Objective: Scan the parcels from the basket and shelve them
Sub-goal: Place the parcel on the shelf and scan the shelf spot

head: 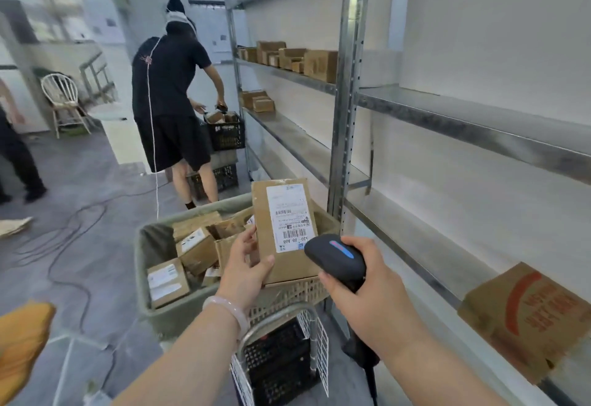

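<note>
Scan step. Left hand (246,261) gripping parcel (283,230) at frame centre, label up, above basket (144,281). Right hand (367,287) gripping scanner (335,257), touching parcel's lower right. Next, probably: aim at barcode, then shelve on rack (447,111), right.

The lower shelf (415,246) lies open along its middle. A carton (524,319) blocks its near end. A steel post (343,150) stands just beside the basket's (140,265) far right corner.

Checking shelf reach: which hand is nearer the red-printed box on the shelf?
Right. The right hand, gripping the scanner, is left of the red-printed box; the left hand holds the parcel farther left.
</note>
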A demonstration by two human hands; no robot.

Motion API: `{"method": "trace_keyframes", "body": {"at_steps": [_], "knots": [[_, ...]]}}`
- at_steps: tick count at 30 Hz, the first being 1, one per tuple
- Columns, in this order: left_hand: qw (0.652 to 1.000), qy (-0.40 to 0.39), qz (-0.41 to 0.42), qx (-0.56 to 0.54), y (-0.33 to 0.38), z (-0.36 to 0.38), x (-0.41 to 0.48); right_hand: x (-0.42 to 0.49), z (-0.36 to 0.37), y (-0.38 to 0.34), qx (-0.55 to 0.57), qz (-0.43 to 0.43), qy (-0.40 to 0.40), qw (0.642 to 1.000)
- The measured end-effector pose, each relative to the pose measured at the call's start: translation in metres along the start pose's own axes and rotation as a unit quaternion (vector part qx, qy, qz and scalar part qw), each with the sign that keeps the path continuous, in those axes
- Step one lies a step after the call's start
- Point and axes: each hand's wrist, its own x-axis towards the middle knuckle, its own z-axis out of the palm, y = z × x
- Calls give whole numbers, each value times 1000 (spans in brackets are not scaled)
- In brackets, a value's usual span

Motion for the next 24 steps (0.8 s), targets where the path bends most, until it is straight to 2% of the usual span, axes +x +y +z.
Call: {"method": "trace_keyframes", "body": {"at_steps": [8,24], "knots": [[997,70,4,20,-10,-69,29,27,50,-32,-12,-8,-38,999],[986,112,-119,-42,-48,-156,81,75,147,-32,-50,59,-133,988]]}}
